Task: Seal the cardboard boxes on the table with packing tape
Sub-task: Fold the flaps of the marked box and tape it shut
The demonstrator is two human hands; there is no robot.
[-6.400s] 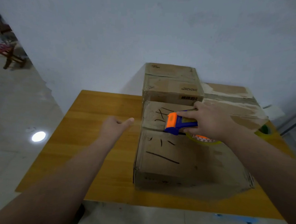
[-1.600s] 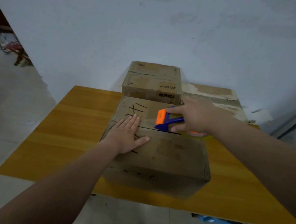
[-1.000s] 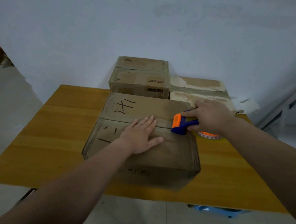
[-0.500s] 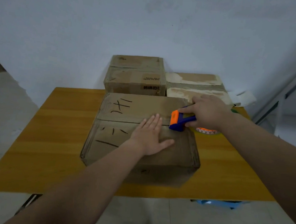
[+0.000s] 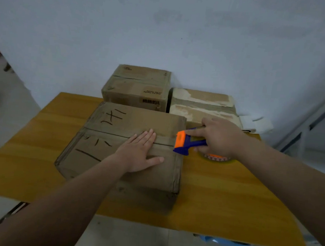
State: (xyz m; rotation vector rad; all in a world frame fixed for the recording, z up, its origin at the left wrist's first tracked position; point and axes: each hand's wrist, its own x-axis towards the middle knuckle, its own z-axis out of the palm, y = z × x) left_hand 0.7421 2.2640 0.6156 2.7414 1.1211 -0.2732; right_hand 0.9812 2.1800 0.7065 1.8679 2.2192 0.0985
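A closed cardboard box [image 5: 107, 130] with black marker strokes lies on the wooden table [image 5: 220, 194] in front of me. My left hand [image 5: 140, 152] rests flat on its top, fingers over the centre seam. My right hand [image 5: 218, 138] grips an orange and blue tape dispenser [image 5: 185, 143], whose orange head touches the box's right edge at the seam. The tape roll [image 5: 216, 157] shows below my right hand.
Two more cardboard boxes stand at the back against the wall: a brown one [image 5: 137, 90] on the left and a torn, pale one [image 5: 201, 104] on the right. White crumpled paper [image 5: 257, 123] lies beyond it. A blue object [image 5: 224, 242] sits under the table's near edge.
My left hand came down flat on the box and slid right along the seam. The box turned on the table. The dispenser moved to the box's right edge.
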